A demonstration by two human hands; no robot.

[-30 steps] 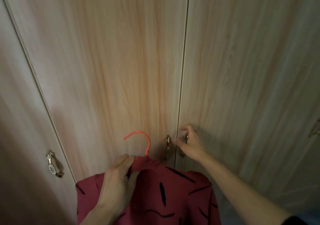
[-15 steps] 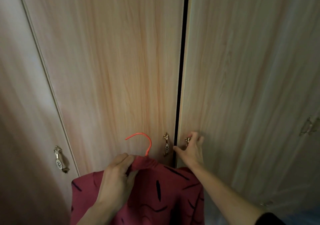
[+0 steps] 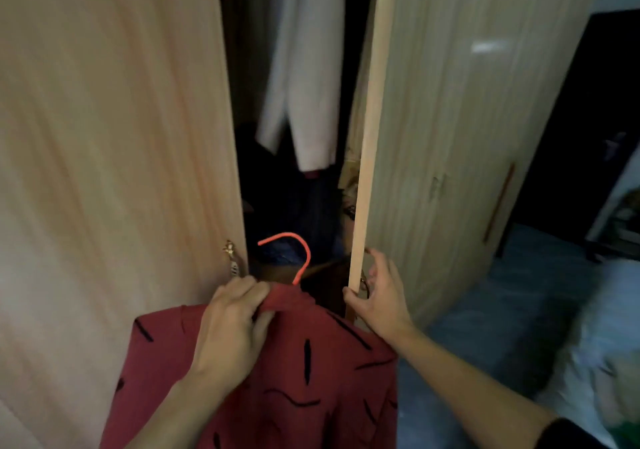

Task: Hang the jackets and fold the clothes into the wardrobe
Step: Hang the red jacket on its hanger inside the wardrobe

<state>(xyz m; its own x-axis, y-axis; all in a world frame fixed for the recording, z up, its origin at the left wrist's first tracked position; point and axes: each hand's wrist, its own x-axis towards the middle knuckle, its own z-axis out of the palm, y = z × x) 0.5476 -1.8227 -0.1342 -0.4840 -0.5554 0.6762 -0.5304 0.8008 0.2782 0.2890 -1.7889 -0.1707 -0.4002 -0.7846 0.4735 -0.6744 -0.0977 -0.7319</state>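
View from a head-worn camera, looking down at two bare hands in front of a wooden wardrobe (image 3: 242,67) whose dark inside shows through the centre of the frame. In the lower centre, the left hand (image 3: 232,324) pinches the collar of a red jacket (image 3: 304,379) patterned with short black strokes; the jacket is already on an orange-red hanger (image 3: 294,254), whose hook rises above the collar in front of the gap. The jacket hangs down from this grip to the bottom edge of the frame, outside the wardrobe and not yet on any rail. Just right of it, the right hand (image 3: 379,296) grasps the edge of the right door (image 3: 433,137), thumb on the near face and fingers curled round behind, close to where its handle sits. That door stands swung out towards the viewer, while the left door (image 3: 114,137), filling the left of the frame, looks shut, its brass handle (image 3: 232,258) beside the left hand. Inside, a pale garment (image 3: 304,85) hangs at upper centre above dark clothes (image 3: 294,206); the rail itself is out of view. Judged from this, the task is at an early to middle stage: one jacket is hangered and the wardrobe is open, but hooking it inside is left to do, and no folded clothes are visible
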